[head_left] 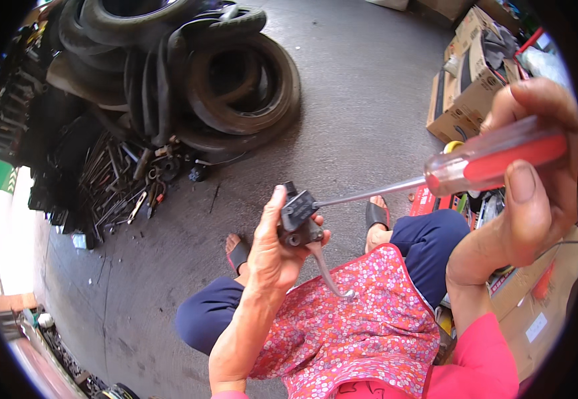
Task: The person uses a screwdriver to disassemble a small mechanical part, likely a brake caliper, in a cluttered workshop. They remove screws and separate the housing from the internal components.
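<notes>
My left hand (pixel 272 256) is wrapped round a motorcycle brake master cylinder (pixel 299 211), a black block with a bent silver lever (pixel 329 271) hanging from it over my apron. In my right hand (pixel 543 216) is a screwdriver (pixel 458 174) with a clear and red handle, held between the thumb and the fingers. Its long metal shank slants down to the left, and the tip meets the right side of the black block. Whether the tip sits in a screw is too small to tell.
Old tyres (pixel 242 83) are heaped at the far left, beside a pile of metal tools and parts (pixel 126 173). Cardboard boxes (pixel 465 86) stand at the far right. Below my right arm lies another cardboard piece (pixel 535 319). A floral apron (pixel 362 312) covers my lap.
</notes>
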The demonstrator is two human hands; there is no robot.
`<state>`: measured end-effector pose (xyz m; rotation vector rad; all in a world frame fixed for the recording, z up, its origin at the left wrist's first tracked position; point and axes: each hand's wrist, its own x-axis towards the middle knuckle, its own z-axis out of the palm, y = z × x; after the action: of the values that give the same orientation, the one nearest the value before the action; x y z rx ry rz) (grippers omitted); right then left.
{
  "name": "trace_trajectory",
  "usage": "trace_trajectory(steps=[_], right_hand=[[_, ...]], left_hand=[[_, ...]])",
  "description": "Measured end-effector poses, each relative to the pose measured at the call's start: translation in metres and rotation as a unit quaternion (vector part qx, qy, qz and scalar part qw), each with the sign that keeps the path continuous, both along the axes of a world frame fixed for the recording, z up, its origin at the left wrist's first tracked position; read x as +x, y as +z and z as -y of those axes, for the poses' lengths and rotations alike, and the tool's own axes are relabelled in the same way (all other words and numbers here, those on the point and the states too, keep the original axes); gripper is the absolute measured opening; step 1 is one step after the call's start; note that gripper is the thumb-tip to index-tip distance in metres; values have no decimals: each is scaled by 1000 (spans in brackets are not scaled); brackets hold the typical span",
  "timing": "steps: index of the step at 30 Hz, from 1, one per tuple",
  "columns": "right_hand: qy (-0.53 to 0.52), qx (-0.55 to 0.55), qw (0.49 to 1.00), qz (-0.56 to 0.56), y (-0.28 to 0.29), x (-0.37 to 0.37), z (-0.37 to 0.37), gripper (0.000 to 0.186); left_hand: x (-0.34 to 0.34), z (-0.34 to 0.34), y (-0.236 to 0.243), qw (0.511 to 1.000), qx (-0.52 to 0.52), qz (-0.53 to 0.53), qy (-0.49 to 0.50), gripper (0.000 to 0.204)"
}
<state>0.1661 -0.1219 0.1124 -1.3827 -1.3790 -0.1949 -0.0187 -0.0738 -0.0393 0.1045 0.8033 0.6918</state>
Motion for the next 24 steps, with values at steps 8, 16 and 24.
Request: trace_trajectory(steps=[8,16,24], right_hand=[[-41,-103,960,256,18,34,11,42],[54,-190,964,179,29,33,16,32],[74,-181,976,99,24,25,9,32]], left_hand=[[-1,0,-3,1000,-14,-4,9,40],[-1,-3,-4,1000,-8,-13,22,37],[1,-6,-3,998,21,-42,44,38]])
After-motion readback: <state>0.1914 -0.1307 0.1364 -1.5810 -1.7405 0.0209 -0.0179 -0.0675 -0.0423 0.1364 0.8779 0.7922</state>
